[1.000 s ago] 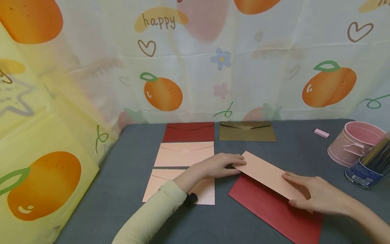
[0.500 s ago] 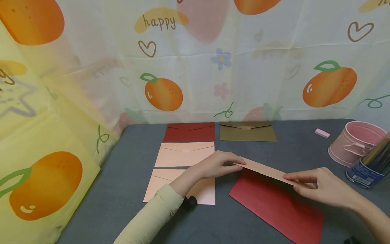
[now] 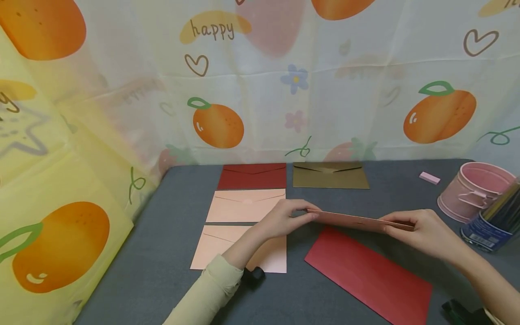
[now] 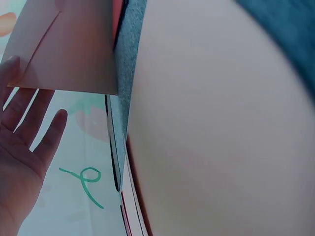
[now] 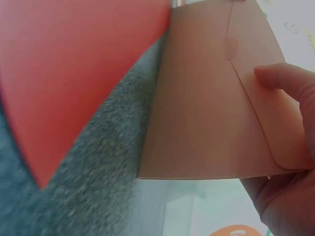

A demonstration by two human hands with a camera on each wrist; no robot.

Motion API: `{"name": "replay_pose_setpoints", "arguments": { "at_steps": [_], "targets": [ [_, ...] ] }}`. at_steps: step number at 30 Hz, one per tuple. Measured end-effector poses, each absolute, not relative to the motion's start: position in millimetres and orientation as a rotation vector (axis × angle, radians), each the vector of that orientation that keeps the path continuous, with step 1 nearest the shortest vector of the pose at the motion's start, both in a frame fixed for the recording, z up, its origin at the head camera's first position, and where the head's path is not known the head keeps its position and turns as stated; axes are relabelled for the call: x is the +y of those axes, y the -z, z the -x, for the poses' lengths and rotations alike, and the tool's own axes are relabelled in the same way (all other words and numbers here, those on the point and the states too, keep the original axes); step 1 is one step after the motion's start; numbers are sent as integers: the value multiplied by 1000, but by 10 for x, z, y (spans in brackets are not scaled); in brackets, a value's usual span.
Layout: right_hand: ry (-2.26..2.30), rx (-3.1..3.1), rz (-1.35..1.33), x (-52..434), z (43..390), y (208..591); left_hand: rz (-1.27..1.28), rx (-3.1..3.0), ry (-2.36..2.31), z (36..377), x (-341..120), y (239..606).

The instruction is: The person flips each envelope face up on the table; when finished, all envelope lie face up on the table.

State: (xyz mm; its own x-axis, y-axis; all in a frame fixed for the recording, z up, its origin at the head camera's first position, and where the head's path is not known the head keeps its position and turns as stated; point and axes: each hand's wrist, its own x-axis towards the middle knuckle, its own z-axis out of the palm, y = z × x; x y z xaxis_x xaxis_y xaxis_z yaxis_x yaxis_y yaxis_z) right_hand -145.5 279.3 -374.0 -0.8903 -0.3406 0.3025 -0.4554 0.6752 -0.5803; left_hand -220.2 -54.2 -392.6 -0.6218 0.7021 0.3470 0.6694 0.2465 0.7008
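Observation:
Between both hands a pale pink envelope (image 5: 202, 108) is held on edge, its flap side facing the person. My left hand (image 3: 284, 219) pinches one end; in the left wrist view its thumb lies on the flap side with the fingers behind. At the other end my right hand (image 3: 426, 234) grips it, thumb on the flap in the right wrist view. Below the held envelope a red envelope (image 3: 373, 275) lies slanted on the dark grey table. Two more pink envelopes, a far one (image 3: 243, 207) and a near one (image 3: 268, 253), lie left, the near one partly hidden by the left arm.
At the back lie another red envelope (image 3: 252, 177) and an olive-gold envelope (image 3: 331, 176). On the right stand a pink bucket (image 3: 459, 192) and a blue cup (image 3: 487, 230) of pens or pencils, with a small pink block (image 3: 429, 178) nearby. A printed curtain (image 3: 260, 90) hangs behind.
The pink envelope has tilted from nearly flat to standing on edge, turning its flap side toward the person. My right hand has risen slightly; the left has shifted a little left.

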Motion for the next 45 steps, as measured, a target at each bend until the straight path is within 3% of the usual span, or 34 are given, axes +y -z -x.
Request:
{"name": "replay_pose_setpoints", "arguments": {
  "at_steps": [10,20,45],
  "targets": [
    [-1061,-2702,-529,2726,1618,3704,-1178,2549,-1522,2139,-604,3938],
    [-1069,-2701,-588,2720,1706,3678,-1016,2553,-1581,2117,-794,3903],
    [-1023,-2900,-565,2819,1816,3844,-906,2527,-1341,2158,-936,3973]
  ]
}}
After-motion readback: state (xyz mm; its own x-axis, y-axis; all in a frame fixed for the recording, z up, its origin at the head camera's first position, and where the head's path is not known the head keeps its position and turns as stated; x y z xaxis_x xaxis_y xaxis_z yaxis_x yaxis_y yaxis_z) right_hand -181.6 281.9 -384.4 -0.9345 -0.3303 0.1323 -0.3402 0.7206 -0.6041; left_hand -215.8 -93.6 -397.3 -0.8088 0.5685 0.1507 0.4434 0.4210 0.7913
